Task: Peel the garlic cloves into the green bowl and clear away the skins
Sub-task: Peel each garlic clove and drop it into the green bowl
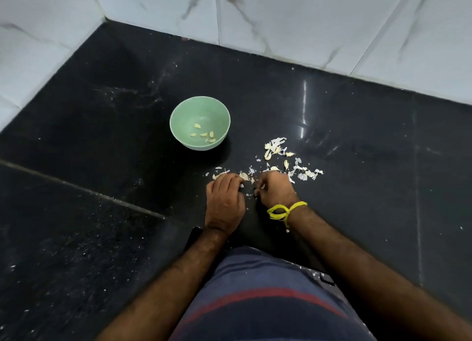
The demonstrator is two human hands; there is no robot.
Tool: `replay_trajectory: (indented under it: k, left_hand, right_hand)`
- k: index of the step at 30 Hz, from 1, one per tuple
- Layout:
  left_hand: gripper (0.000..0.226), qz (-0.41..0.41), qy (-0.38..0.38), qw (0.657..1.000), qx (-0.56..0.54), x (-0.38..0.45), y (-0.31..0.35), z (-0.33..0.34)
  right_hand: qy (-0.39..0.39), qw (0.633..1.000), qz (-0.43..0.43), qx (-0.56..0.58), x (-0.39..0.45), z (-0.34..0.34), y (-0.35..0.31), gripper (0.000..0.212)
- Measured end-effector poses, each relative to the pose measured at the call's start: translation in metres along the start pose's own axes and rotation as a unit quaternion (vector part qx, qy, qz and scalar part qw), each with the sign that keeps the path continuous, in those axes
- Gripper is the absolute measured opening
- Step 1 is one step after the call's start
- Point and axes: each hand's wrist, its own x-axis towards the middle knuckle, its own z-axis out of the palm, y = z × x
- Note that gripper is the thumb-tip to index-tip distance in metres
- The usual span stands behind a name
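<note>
The green bowl (200, 123) is seen just above the middle of the frame, up and to the left of both hands, with a few peeled garlic cloves (204, 134) lying in its bottom. The left hand (224, 200) is the nearer to it, so a short reach up-left is judged to be what a drop would call for. The garlic skins (288, 162) are spread on the black stone counter (102, 136) above and to the right of the right hand (274, 188). Both hands are held knuckles up, side by side, with fingers curled down at the near edge of the scatter. A pale bit is glimpsed under each, but whether anything is pinched cannot be told. A yellow thread (283, 211) is tied at the right wrist.
</note>
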Motion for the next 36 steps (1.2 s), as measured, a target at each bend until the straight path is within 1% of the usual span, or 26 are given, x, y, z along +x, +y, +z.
replay_trajectory:
  k: [1, 3, 8, 11, 16, 20, 24, 27, 29, 32, 33, 35, 36]
  left_hand:
    - [0.033, 0.004, -0.002, 1.000, 0.002, 0.000, 0.001, 0.000]
    - [0.032, 0.015, -0.009, 1.000, 0.011, -0.001, 0.001, 0.000]
    - [0.033, 0.020, -0.010, 0.999, 0.025, 0.001, -0.001, 0.003]
    - [0.035, 0.017, -0.010, 1.000, 0.022, 0.001, -0.003, 0.006]
    - [0.036, 0.027, 0.007, 1.000, 0.013, 0.001, -0.005, 0.009]
    - [0.038, 0.033, 0.034, 0.999, 0.003, 0.002, -0.009, 0.014]
    - [0.034, 0.047, 0.073, 0.996, -0.008, 0.004, -0.012, 0.019]
    - [0.031, 0.070, 0.076, 0.995, 0.018, 0.002, -0.015, 0.020]
    - [0.030, 0.070, 0.069, 0.995, 0.013, 0.002, -0.013, 0.019]
    - [0.031, 0.064, 0.071, 0.995, -0.014, 0.000, -0.008, 0.014]
    - [0.033, 0.061, 0.072, 0.995, -0.018, -0.002, -0.007, 0.012]
    - [0.033, 0.065, 0.074, 0.994, -0.037, -0.003, -0.007, 0.008]
    - [0.032, 0.073, 0.074, 0.993, -0.059, -0.002, -0.007, 0.006]
  right_hand:
    - [-0.002, 1.000, 0.009, 0.021, 0.001, -0.001, 0.003, 0.013]
    - [-0.013, 1.000, 0.004, 0.027, 0.004, 0.000, 0.005, 0.018]
    - [-0.024, 1.000, 0.008, 0.009, 0.013, -0.004, -0.002, 0.012]
    - [-0.015, 0.999, 0.007, -0.042, 0.012, -0.002, -0.006, 0.008]
    - [-0.020, 0.994, 0.016, -0.107, 0.013, -0.002, -0.020, 0.015]
    - [-0.037, 0.983, -0.001, -0.178, 0.007, -0.004, -0.032, 0.022]
    - [-0.002, 0.970, -0.035, -0.239, 0.000, 0.007, -0.037, 0.023]
    - [0.028, 0.957, -0.075, -0.279, -0.005, 0.020, -0.036, 0.025]
    - [0.040, 0.952, -0.097, -0.287, -0.009, 0.023, -0.032, 0.025]
    - [0.052, 0.957, -0.132, -0.253, -0.014, 0.017, -0.017, 0.022]
    - [0.058, 0.968, -0.130, -0.206, -0.013, 0.013, -0.011, 0.018]
    - [0.068, 0.994, -0.066, -0.050, -0.006, 0.004, 0.005, 0.008]
    - [0.067, 0.996, -0.024, 0.044, -0.002, -0.001, 0.013, 0.007]
